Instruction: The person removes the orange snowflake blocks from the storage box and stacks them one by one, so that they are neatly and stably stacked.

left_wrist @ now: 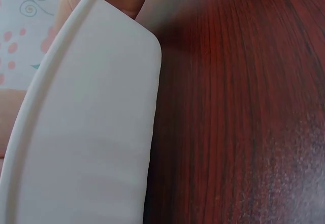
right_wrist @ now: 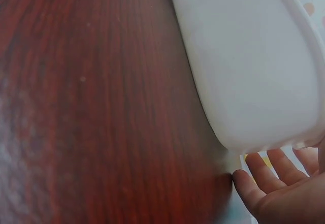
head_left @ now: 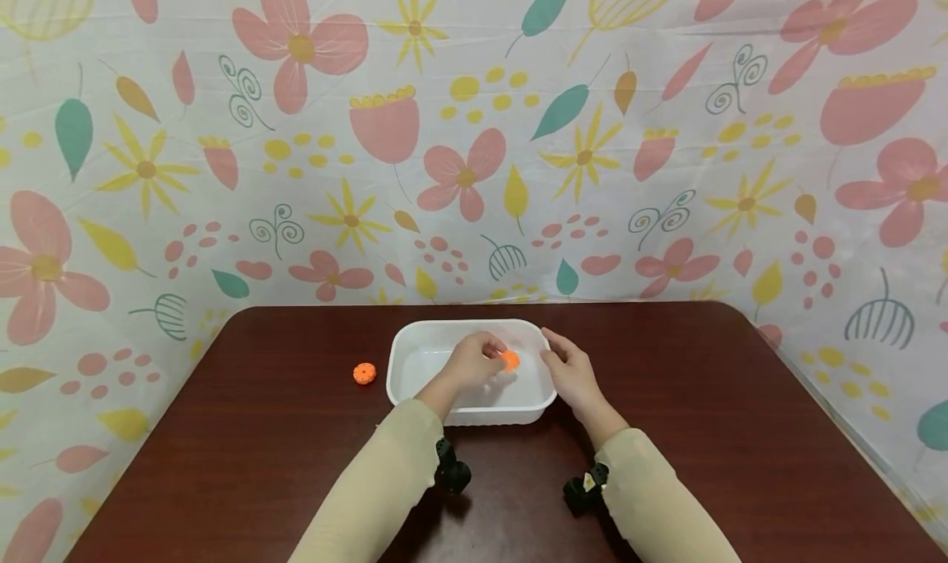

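Note:
A white rectangular plastic tray (head_left: 415, 328) stands on the table. My left hand (head_left: 468, 364) reaches over its near side and pinches a small orange notched disc (head_left: 509, 360) at the fingertips, inside the tray. My right hand (head_left: 574, 375) is at the tray's right end, thumb over the rim and fingers along the outside. In the right wrist view these fingers (right_wrist: 274, 178) are spread beside the tray's end wall (right_wrist: 254, 82). The left wrist view shows the tray's outer side wall (left_wrist: 96, 112), which hides most of the left hand.
A second orange notched disc (head_left: 364, 373), with a dark hole in its middle, lies on the dark red-brown table (head_left: 296, 448) left of the tray. Behind the table hangs a flower-patterned cloth (head_left: 459, 250). Black wrist cameras (head_left: 452, 468) sit on both sleeves.

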